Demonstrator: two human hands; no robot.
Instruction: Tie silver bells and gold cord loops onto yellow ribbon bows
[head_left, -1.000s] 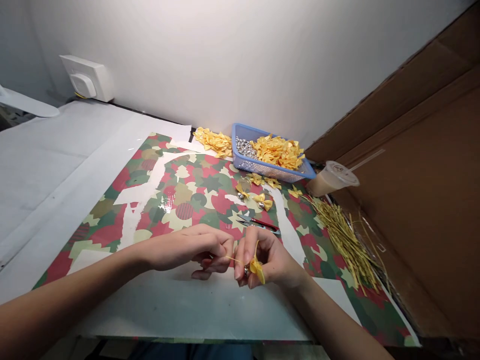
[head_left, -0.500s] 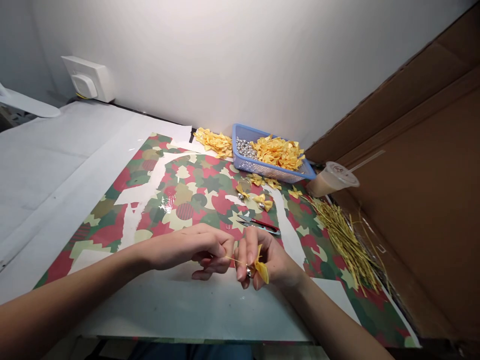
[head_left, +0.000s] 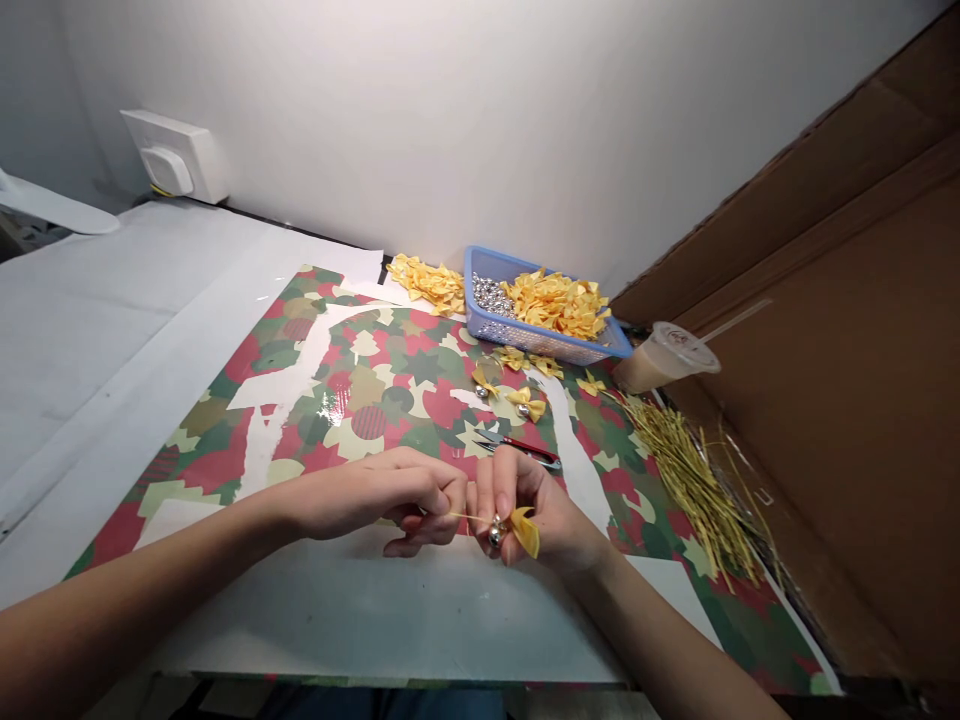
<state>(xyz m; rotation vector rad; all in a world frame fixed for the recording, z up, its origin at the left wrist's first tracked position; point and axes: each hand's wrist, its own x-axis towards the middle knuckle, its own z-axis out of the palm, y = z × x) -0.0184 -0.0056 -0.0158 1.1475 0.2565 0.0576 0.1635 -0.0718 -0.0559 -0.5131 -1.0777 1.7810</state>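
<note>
Between the fingers of my right hand (head_left: 529,505) is a yellow ribbon bow (head_left: 526,532), with a small silver bell (head_left: 496,532) at its left side. My left hand (head_left: 420,500) is closed, pinching a thin yellow cord (head_left: 466,516) that stretches across to the bell and bow. How the cord joins them is hidden by my fingers. Just beyond my right hand lie thread snips (head_left: 525,450) with a red and dark handle. Farther up the mat are two finished-looking bows with bells (head_left: 527,404) and some loose yellow bows (head_left: 546,366).
A blue basket (head_left: 547,348) against the wall holds silver bells and yellow bows, with a bow pile (head_left: 426,284) beside it. At right are a lidded drink cup (head_left: 667,358), a bundle of yellow-green cords (head_left: 690,480) and a cardboard panel (head_left: 847,400). Patterned covering (head_left: 405,370) lies underneath.
My right hand has turned the bow and bell slightly, so the bell shows more fully and sits a little higher. The cord stays stretched from my left hand, which has hardly moved.
</note>
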